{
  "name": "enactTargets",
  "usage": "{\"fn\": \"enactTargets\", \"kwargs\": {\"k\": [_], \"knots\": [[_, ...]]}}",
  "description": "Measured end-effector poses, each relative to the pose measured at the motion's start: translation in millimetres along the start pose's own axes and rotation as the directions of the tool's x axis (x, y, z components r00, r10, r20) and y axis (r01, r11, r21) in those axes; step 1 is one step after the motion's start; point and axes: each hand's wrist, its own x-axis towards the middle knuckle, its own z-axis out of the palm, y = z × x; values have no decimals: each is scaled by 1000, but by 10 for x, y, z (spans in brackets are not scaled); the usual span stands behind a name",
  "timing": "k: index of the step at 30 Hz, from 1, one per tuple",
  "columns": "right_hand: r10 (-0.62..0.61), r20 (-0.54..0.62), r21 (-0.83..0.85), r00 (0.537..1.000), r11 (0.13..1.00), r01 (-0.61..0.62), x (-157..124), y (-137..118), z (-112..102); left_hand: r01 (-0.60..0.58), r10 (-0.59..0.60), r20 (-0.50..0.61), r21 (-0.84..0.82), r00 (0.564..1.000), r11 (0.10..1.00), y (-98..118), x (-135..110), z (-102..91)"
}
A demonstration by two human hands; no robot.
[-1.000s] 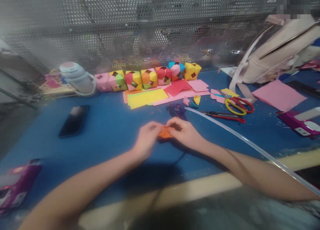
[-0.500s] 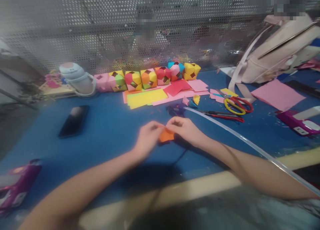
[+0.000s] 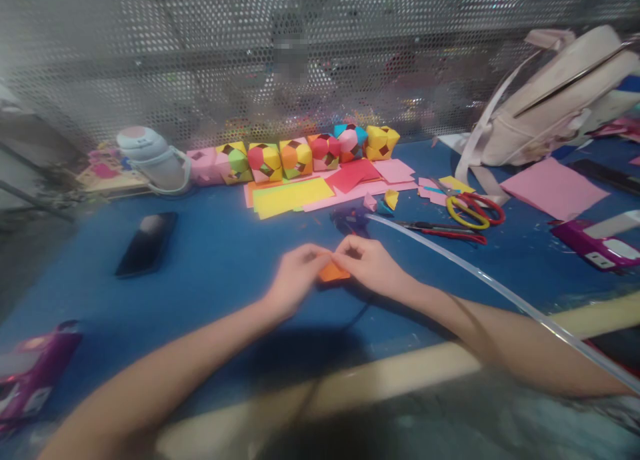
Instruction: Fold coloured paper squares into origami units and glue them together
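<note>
A small folded orange paper piece (image 3: 332,272) lies between my two hands over the blue table top (image 3: 220,260). My left hand (image 3: 295,279) pinches its left side with curled fingers. From the right, my right hand (image 3: 369,265) pinches its top edge, fingers closed. Most of the paper is hidden under my fingers. Behind my hands, a row of several multicoloured folded paper cubes (image 3: 295,156) stands along the perforated metal screen (image 3: 250,53).
Flat coloured paper sheets (image 3: 295,195) lie behind my hands, with scissors (image 3: 470,210), a glue gun (image 3: 350,220) and a clear tube (image 3: 500,290) to the right. A black phone (image 3: 147,242) and a white bottle (image 3: 153,159) lie left. A beige backpack (image 3: 555,107) stands at the right.
My hands have stayed in place, working the orange paper; it showed more below my fingers half a second ago and is now more tucked in. The view has shifted slightly.
</note>
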Motion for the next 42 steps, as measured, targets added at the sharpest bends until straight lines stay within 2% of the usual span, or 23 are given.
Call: {"fn": "enactTargets", "kwargs": {"k": [4, 7, 12, 17, 21, 25, 27, 31, 35, 38, 42], "knots": [[-21, -36, -50, 999, 999, 19, -21, -14, -9, 0, 1, 29, -37, 1000, 999, 10, 6, 3], [-8, -28, 6, 1000, 1000, 8, -11, -14, -47, 8, -8, 8, -32, 1000, 999, 36, 25, -2], [17, 34, 122, 999, 992, -21, -3, -36, -95, -42, 44, -109, 15, 993, 999, 62, 43, -27], [15, 16, -13, 1000, 1000, -15, -14, 11, -20, -74, 99, -205, 129, 974, 989, 13, 60, -51], [-123, -35, -161, 992, 980, 116, -5, 88, 24, -91, 109, -145, 127, 983, 988, 10, 52, -47], [-251, -52, -291, 967, 930, 226, 13, 127, 8, -165, 187, -47, 303, 981, 939, 78, 17, -39], [-273, -59, -310, 960, 919, 243, 18, 135, -2, -184, 200, -2, 380, 980, 906, 103, 8, -36], [-290, -69, -305, 955, 917, 257, 20, 150, -4, -156, 160, 23, 406, 987, 901, 86, 28, -44], [-305, -77, -308, 949, 913, 268, 17, 147, -3, -222, 218, 67, 491, 974, 842, 53, 44, -67], [-293, -75, -287, 953, 922, 261, 11, 113, -7, -256, 274, 40, 505, 961, 824, 55, 33, -69], [-230, -87, -258, 969, 945, 201, 10, 93, 4, -221, 291, -90, 452, 952, 864, 65, 20, -48]]}}
